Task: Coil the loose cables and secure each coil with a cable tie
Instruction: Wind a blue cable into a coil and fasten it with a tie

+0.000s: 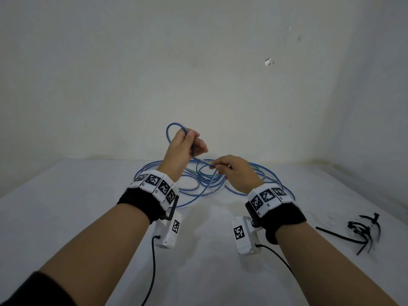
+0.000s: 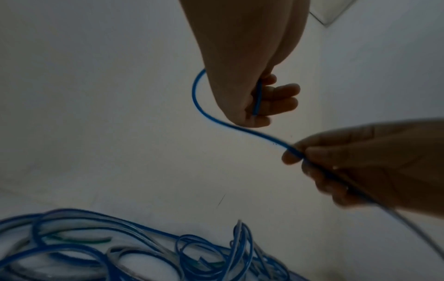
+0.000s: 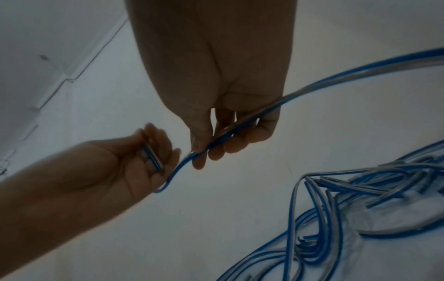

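Gripping blue cable, raised left hand; right hand pinches it lower.

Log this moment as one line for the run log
stage: first loop forming | left hand: grips blue cable end | right hand: pinches cable further along | cable ties: untouched on table

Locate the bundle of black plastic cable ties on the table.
In the head view, the bundle of black plastic cable ties lies on the white table at the far right, beside the right forearm and untouched by both hands.
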Action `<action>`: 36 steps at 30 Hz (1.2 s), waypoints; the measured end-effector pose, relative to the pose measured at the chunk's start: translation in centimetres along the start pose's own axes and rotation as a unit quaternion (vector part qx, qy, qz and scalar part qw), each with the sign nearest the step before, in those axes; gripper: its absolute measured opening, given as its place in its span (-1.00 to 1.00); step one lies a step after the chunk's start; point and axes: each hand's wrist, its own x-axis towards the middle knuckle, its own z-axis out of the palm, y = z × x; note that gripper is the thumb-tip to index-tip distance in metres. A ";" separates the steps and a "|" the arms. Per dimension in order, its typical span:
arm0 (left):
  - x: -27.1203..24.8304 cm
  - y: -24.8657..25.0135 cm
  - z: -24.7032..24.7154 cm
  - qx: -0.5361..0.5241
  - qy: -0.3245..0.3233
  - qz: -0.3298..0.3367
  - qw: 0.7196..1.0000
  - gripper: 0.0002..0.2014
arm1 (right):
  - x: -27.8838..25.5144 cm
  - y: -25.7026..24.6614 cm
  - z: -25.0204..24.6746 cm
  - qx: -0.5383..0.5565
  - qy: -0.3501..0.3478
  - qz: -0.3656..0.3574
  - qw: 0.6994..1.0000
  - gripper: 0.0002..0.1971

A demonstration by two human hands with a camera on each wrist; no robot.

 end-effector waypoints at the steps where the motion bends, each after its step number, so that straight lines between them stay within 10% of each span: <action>1: -0.1 -0.3 -0.1 0.038 -0.008 0.012 0.999 -0.78 | 0.0 -0.3 0.0 -0.006 -0.006 -0.005 1.000 -0.77; 14: -1.0 -2.0 -1.7 0.351 -0.100 -0.049 0.930 -0.70 | 0.0 -1.5 -0.1 0.027 -0.017 -0.073 0.997 -0.83; 21: -1.7 -1.7 -2.1 0.266 -0.163 -0.142 0.939 -0.57 | 1.1 -0.3 -0.7 -0.109 0.099 -0.137 0.979 -0.89; 29: -2.0 -2.1 -2.6 0.205 -0.190 -0.193 0.941 -0.58 | 1.5 -0.4 -1.2 -0.065 -0.013 -0.078 0.995 -0.85; 36: -1.8 -1.6 -2.6 0.104 -0.201 -0.205 0.952 -0.55 | 2.5 -0.4 -0.9 -0.034 0.022 -0.040 0.998 -0.71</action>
